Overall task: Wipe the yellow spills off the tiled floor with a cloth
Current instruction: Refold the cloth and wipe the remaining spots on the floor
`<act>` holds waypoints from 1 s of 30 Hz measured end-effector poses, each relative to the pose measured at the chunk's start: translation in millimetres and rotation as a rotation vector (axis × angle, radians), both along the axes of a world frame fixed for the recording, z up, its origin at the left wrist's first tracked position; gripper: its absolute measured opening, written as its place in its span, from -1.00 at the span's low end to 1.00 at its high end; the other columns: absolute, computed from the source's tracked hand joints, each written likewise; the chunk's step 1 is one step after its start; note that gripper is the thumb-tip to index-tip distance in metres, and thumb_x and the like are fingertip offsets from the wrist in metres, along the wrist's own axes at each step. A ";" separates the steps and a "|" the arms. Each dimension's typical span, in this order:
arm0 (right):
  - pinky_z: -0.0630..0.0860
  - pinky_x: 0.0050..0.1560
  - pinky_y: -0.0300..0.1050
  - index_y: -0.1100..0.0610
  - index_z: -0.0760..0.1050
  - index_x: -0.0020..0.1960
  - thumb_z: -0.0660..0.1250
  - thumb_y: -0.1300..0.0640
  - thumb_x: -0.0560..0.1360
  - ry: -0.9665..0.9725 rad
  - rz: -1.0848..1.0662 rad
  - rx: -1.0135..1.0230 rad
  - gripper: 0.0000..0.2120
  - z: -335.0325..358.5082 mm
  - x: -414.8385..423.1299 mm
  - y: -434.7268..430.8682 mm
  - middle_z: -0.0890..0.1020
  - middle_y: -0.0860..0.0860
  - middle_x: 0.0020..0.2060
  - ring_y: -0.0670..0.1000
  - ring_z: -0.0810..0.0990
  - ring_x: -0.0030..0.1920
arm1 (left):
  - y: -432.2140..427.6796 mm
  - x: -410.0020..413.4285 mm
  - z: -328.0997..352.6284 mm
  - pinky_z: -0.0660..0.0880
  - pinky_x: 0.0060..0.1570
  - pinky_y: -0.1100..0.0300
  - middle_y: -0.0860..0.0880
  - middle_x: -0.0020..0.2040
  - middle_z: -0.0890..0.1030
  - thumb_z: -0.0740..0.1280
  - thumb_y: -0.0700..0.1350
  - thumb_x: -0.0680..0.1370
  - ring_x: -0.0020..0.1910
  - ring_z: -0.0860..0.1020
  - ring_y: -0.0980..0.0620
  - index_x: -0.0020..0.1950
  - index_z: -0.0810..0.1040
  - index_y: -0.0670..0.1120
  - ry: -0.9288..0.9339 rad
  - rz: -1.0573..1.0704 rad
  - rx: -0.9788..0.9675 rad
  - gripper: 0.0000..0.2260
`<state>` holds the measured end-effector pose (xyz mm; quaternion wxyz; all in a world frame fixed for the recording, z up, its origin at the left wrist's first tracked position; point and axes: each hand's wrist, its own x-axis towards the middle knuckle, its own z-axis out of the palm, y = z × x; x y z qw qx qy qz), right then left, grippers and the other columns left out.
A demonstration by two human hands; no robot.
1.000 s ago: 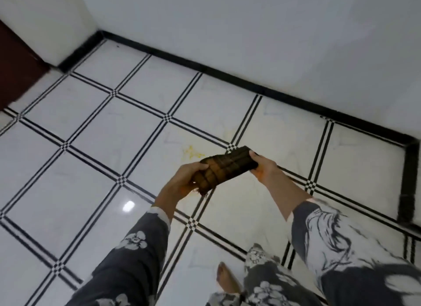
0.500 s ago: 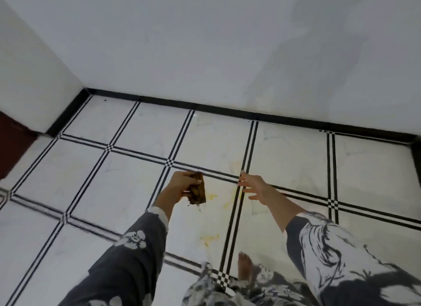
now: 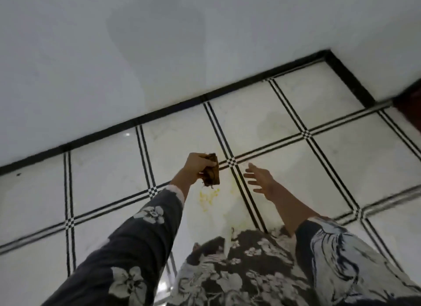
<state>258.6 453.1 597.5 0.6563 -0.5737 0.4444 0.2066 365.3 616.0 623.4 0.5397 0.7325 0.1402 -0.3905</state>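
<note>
My left hand (image 3: 196, 165) grips a bunched brown cloth (image 3: 212, 173), held in the air above the white tiled floor (image 3: 109, 173). Right below the cloth a yellow spill (image 3: 208, 197) is spattered on a tile. A fainter yellow smear (image 3: 234, 188) lies beside the black tile line to its right. My right hand (image 3: 258, 176) hovers to the right of the cloth with fingers spread and nothing in it. Farther away a dull, faintly yellowish stain (image 3: 273, 125) marks another tile.
A white wall with a black skirting strip (image 3: 173, 107) runs along the far side of the floor. A dark red door or frame (image 3: 409, 107) stands at the right edge. My floral-patterned clothing (image 3: 239, 273) covers the floor below my arms.
My right hand has let go of the cloth, which my left hand has bunched up. The view has swung so the wall corner and red door now lie to the right.
</note>
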 end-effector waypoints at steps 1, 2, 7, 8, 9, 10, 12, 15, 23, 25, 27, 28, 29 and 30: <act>0.31 0.25 0.07 0.24 0.42 0.27 0.14 -0.07 0.56 0.009 -0.073 0.009 -0.55 -3.9 -15.0 6.6 0.49 0.16 0.28 0.19 0.41 0.31 | -2.4 -2.6 -3.6 0.49 -0.49 0.24 -0.11 -0.31 0.53 0.38 -0.41 0.42 -0.38 0.52 -0.03 -0.02 0.55 -0.30 0.010 -0.070 0.015 -0.84; 0.32 0.26 0.07 0.24 0.42 0.27 0.14 -0.07 0.57 0.015 -0.144 0.009 -0.56 -5.7 -28.6 12.1 0.50 0.16 0.28 0.20 0.41 0.31 | -4.8 -5.5 -6.7 0.50 -0.45 0.20 -0.12 -0.29 0.54 0.38 -0.40 0.42 -0.36 0.52 -0.05 0.03 0.55 -0.32 0.015 -0.122 0.028 -0.80; 0.42 0.09 0.02 0.15 0.48 0.10 0.17 -0.08 0.55 0.042 -0.402 0.012 -0.67 -24.4 -94.3 31.5 0.58 0.16 0.14 0.14 0.52 0.07 | -19.8 -35.2 -28.0 0.53 -0.34 0.09 -0.18 -0.15 0.56 0.37 -0.41 0.42 -0.24 0.54 -0.14 0.09 0.53 -0.27 0.061 -0.273 0.050 -0.74; 0.37 -0.02 -0.05 0.12 0.47 0.05 0.17 -0.09 0.55 0.058 -0.448 0.024 -0.70 -29.5 -109.4 34.7 0.58 0.13 0.06 0.08 0.48 0.00 | -23.6 -45.9 -32.5 0.53 -0.26 0.03 -0.19 -0.12 0.55 0.37 -0.41 0.43 -0.16 0.53 -0.16 0.13 0.51 -0.27 0.082 -0.306 0.058 -0.71; 0.33 -0.08 -0.09 0.11 0.46 0.03 0.17 -0.10 0.54 0.069 -0.492 0.026 -0.72 -36.8 -125.4 37.6 0.57 0.07 0.01 0.05 0.45 -0.03 | -27.6 -57.7 -40.4 0.52 -0.17 -0.02 -0.19 -0.08 0.54 0.36 -0.41 0.44 -0.09 0.52 -0.16 0.17 0.49 -0.27 0.098 -0.335 0.069 -0.69; 0.31 -0.13 -0.13 0.10 0.46 0.01 0.17 -0.10 0.54 0.087 -0.518 0.027 -0.72 -44.1 -139.5 39.6 0.56 0.04 -0.01 0.04 0.44 -0.04 | -31.0 -69.0 -48.1 0.51 -0.11 -0.04 -0.19 -0.05 0.53 0.36 -0.40 0.45 -0.05 0.51 -0.15 0.20 0.48 -0.26 0.104 -0.365 0.077 -0.67; 0.26 -0.27 -0.17 0.09 0.46 -0.02 0.18 -0.09 0.54 0.111 -0.578 0.026 -0.75 -64.9 -173.1 46.2 0.56 0.03 -0.03 0.02 0.45 -0.11 | -38.6 -99.3 -74.7 0.51 -0.10 -0.03 -0.18 -0.02 0.52 0.36 -0.39 0.45 -0.04 0.51 -0.13 0.21 0.48 -0.27 0.116 -0.421 0.094 -0.67; 0.28 -0.32 -0.20 0.13 0.47 -0.04 0.18 -0.02 0.56 0.127 -0.646 0.041 -0.77 -117.6 -216.5 56.0 0.55 0.06 -0.06 -0.09 0.43 -0.28 | -47.0 -139.7 -140.1 0.54 -0.10 -0.05 -0.19 -0.03 0.55 0.39 -0.37 0.43 -0.05 0.53 -0.15 0.17 0.52 -0.28 0.129 -0.498 0.145 -0.69; 0.38 -0.08 -0.13 0.07 0.53 -0.11 0.18 -0.07 0.54 0.108 -0.912 -0.023 -0.74 -337.8 -269.4 72.4 0.62 0.04 -0.12 0.00 0.52 -0.17 | -67.6 -219.7 -374.4 0.56 0.04 -0.08 -0.17 -0.10 0.61 0.40 -0.31 0.42 -0.06 0.59 -0.16 -0.04 0.60 -0.16 0.042 -0.625 0.197 -0.85; 0.39 -0.03 -0.12 0.14 0.53 0.01 0.15 -0.05 0.56 0.096 -0.904 -0.069 -0.70 -396.8 -269.7 79.0 0.61 0.04 -0.09 0.02 0.52 -0.08 | -60.5 -228.4 -429.1 0.58 -0.03 -0.06 -0.20 -0.09 0.60 0.38 -0.34 0.43 -0.07 0.58 -0.18 -0.02 0.58 -0.21 0.087 -0.510 0.141 -0.85; 0.37 0.01 -0.11 0.19 0.52 0.09 0.11 -0.01 0.58 0.114 -0.817 -0.194 -0.67 -452.0 -268.8 83.7 0.60 0.09 -0.01 0.05 0.51 0.00 | -40.5 -233.7 -489.1 0.59 -0.16 0.05 -0.19 -0.12 0.60 0.35 -0.35 0.46 -0.15 0.58 -0.15 -0.10 0.57 -0.21 0.128 -0.467 0.130 -0.92; 0.34 0.01 -0.13 0.18 0.51 0.14 0.09 -0.01 0.59 0.120 -0.738 -0.286 -0.66 -487.0 -266.0 88.6 0.59 0.10 0.04 0.06 0.50 0.04 | -25.2 -233.6 -524.8 0.57 -0.17 0.08 -0.18 -0.10 0.60 0.35 -0.33 0.47 -0.15 0.58 -0.13 -0.09 0.57 -0.19 0.122 -0.470 0.154 -0.92; 0.33 0.03 -0.15 0.14 0.47 0.21 0.08 -0.02 0.59 0.139 -0.660 -0.373 -0.65 -499.9 -270.4 87.8 0.58 0.09 0.11 0.08 0.50 0.10 | -12.3 -238.8 -539.6 0.56 -0.08 0.08 -0.19 0.00 0.60 0.35 -0.29 0.48 -0.06 0.58 -0.14 0.02 0.57 -0.19 0.084 -0.512 0.210 -0.87; 0.34 0.09 -0.13 0.09 0.42 0.28 0.08 -0.04 0.59 0.163 -0.583 -0.457 -0.64 -541.7 -268.2 99.9 0.55 0.08 0.20 0.09 0.48 0.20 | 8.9 -241.1 -575.3 0.49 0.11 0.07 -0.20 0.18 0.55 0.34 -0.22 0.51 0.12 0.54 -0.16 0.21 0.50 -0.21 -0.039 -0.607 0.299 -0.73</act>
